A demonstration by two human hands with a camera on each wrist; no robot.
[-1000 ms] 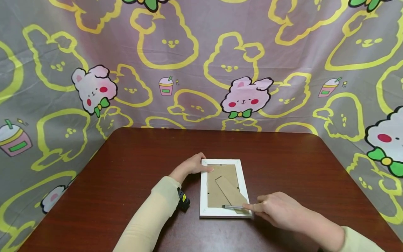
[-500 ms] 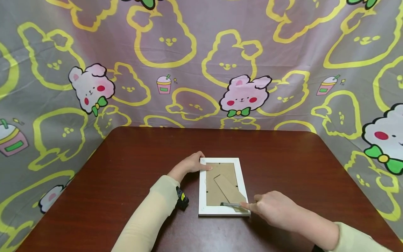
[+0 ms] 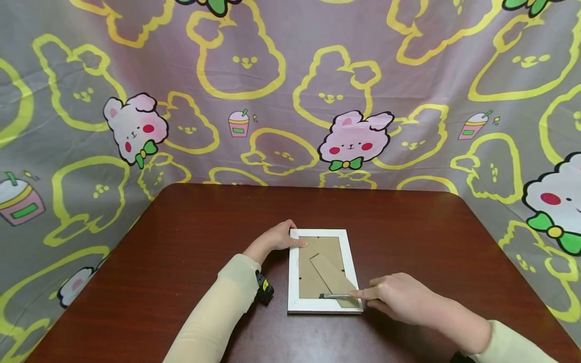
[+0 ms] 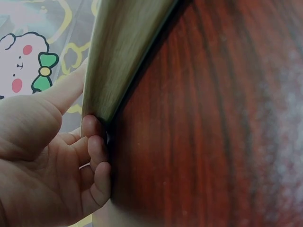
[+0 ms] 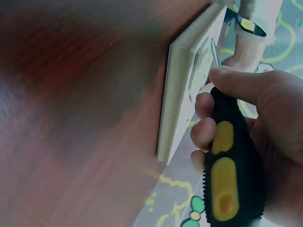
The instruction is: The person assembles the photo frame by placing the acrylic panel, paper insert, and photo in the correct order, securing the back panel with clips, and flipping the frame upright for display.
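A white picture frame (image 3: 294,272) lies on the table with its brown backing board (image 3: 313,275) and slanted easel stand (image 3: 330,272) facing up. My left hand (image 3: 277,237) holds its upper left corner, thumb on top; in the left wrist view, the curled fingers (image 4: 97,146) touch the frame's side (image 4: 125,52). My right hand (image 3: 399,297) grips a screwdriver, whose black and yellow handle (image 5: 232,161) fills the palm in the right wrist view. Its metal shaft (image 3: 335,296) crosses the lower part of the stand, and the flat tip is at the backing's bottom edge, near a small dark tab.
The dark red-brown wooden table (image 3: 218,217) extends around the frame. Behind and beside it hangs a curtain (image 3: 272,75) printed with cartoon rabbits. A black wrist camera (image 3: 265,288) sits on the left sleeve, close to the frame's left side.
My right hand has shifted and turned slightly, while the screwdriver tip stays near the backing's lower edge. The left hand and the picture frame keep their places.
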